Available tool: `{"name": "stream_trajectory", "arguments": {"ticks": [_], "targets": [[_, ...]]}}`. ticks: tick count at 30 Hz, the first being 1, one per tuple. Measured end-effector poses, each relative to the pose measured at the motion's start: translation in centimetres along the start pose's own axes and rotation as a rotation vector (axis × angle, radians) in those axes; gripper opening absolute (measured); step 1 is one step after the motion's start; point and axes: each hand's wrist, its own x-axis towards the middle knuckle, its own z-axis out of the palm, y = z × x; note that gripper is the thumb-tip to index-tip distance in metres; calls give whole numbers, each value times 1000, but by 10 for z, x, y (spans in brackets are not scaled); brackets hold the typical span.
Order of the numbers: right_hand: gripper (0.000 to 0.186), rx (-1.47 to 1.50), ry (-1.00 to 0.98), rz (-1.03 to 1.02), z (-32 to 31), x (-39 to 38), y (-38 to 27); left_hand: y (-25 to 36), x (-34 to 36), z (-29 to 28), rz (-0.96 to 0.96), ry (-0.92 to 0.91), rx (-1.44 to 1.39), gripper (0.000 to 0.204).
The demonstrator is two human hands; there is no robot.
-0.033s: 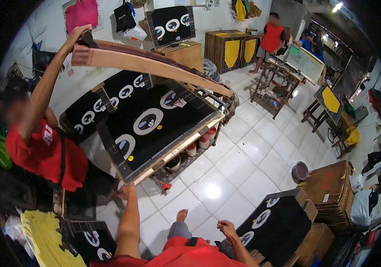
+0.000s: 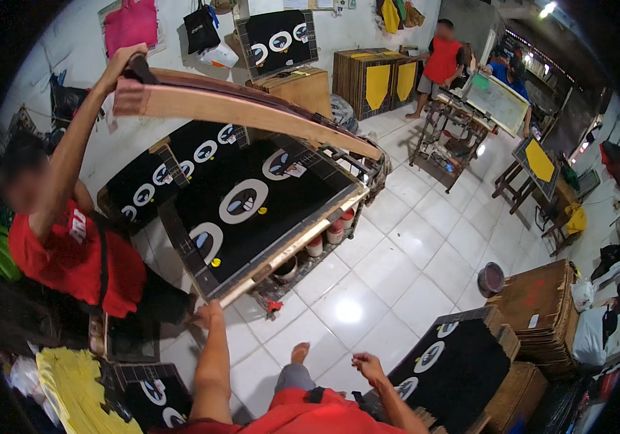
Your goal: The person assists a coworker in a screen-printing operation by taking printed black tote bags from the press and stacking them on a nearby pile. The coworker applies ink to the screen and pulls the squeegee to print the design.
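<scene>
A board (image 2: 292, 254) with black cloth printed with white ovals lies on a low table before me. My left hand (image 2: 210, 315) is closed on its near-left corner, arm stretched forward. Close to my body on the right, my right hand (image 2: 368, 367) is raised with loosely bent fingers apart, nothing visible in it. Beside it lies another printed black cloth (image 2: 462, 376). Over the far side of the board, a large wooden frame (image 2: 216, 107) is tilted up. A co-worker in red (image 2: 78, 253) holds its raised left end with one hand (image 2: 133, 58).
Paint pots (image 2: 313, 246) stand under the table. Stacked brown boards (image 2: 534, 304) and a dark bucket (image 2: 491, 278) are at right. Yellow cloth (image 2: 82, 390) lies lower left. Two people work at a far cart (image 2: 451, 137). White tiled floor (image 2: 404, 253) spreads between.
The frame's raised end and the co-worker's hand on it are slightly lower. My view has shifted a little; both my hands keep nearly the same pose.
</scene>
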Motion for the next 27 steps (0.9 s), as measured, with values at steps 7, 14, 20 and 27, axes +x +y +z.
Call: {"name": "stream_trajectory", "arguments": {"ticks": [7,14,20,27], "targets": [[27,104,-200,-61,162,159,-195,54,29,-54,-467,-415,-738,29],[18,1252,-455,-17,216,270,-282,104,-11,-153,-164,-934,-583,14],[32,1182,-488,-194,198,269,-291,121,-54,-179,-125,-1018,-500,10],[37,1130,-213,-234,123,113,-199,74,-93,-253,-53,-693,-325,25]]}}
